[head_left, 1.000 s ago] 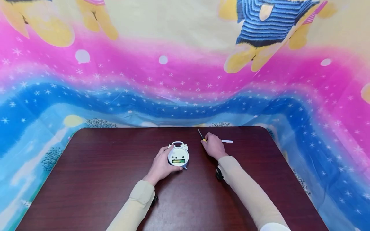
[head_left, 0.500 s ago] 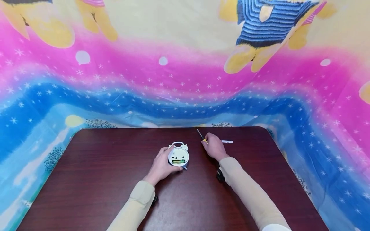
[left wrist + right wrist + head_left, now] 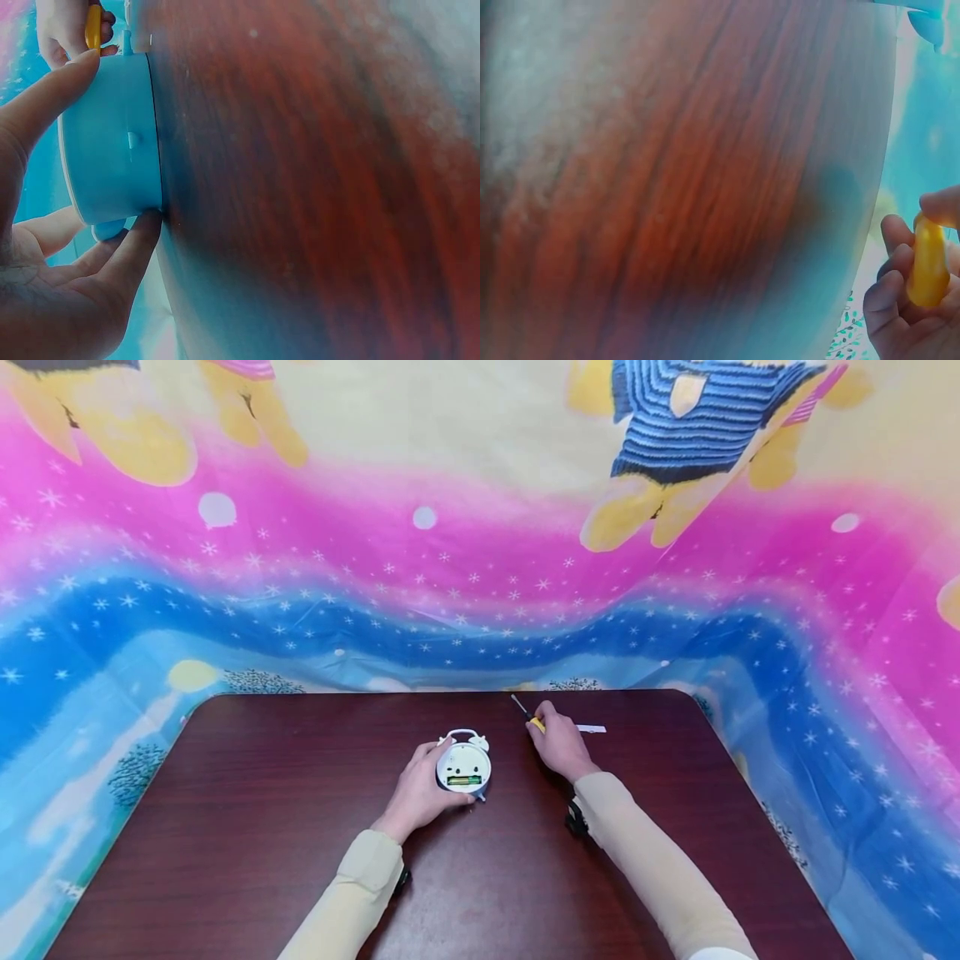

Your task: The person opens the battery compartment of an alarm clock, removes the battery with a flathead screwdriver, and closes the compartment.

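"Snowflake-printed fabric hangs behind our dark wood-grain table. Where do we find the twin-bell alarm clock?"

"Near the table's middle, back upward, batteries exposed. Our left hand grasps its round case, thumb along the lower edge, fingers up by the bells."

"How do we expect it to handle?"

"Light and stiff, we judge. Its smooth shell may slip, and the bells and slim handle look the likeliest parts to break. We favour the side wall, held from opposite edges."

"And our right hand?"

"To the right, apart from the clock, its fingers curled round the yellow grip of a screwdriver, shaft aimed at the far edge. Beside that hand lies a white strip."

"Our arms?"

"Both sleeved forearms reach forward over the tabletop, angling inward toward one another."
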{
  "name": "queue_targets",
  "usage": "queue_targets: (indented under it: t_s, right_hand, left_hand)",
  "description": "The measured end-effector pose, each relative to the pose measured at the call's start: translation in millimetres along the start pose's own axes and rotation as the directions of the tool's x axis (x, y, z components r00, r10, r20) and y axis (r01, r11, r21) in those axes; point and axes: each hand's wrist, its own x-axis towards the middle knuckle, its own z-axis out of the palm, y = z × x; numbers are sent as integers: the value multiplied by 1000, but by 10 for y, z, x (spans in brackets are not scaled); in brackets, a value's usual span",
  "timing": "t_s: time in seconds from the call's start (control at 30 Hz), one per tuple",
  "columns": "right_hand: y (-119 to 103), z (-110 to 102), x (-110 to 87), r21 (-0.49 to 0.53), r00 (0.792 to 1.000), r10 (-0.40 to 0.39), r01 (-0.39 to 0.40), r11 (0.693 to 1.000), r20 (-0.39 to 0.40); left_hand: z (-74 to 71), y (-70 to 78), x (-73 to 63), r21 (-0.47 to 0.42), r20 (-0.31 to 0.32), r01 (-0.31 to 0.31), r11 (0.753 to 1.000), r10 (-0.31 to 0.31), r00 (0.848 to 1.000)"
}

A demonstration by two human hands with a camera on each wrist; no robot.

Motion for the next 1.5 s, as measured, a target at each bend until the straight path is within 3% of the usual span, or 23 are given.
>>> queue_targets:
  t_s: [0.57,1.0,1.27,1.5]
  right_hand:
    - [66,-35,-75,61,1000,-15,17,998,-26]
    - [72,-45,-96,55,1000,6,-6,998,7]
    - [64,-56,-102,43,999,-9,11,999,-50]
    - [72,-75,-118,50,998,-37,40,998,-53]
  left_hand:
    - [0,-9,-8,2,-7,-4,1000,4,1000]
    - [-8,6,-3,-3,2,2,1000,-2,1000]
    - [-6,1,0,0,10,0,1000,0,1000]
    - [0,10,-3,-3,6,1,1000,-1,1000]
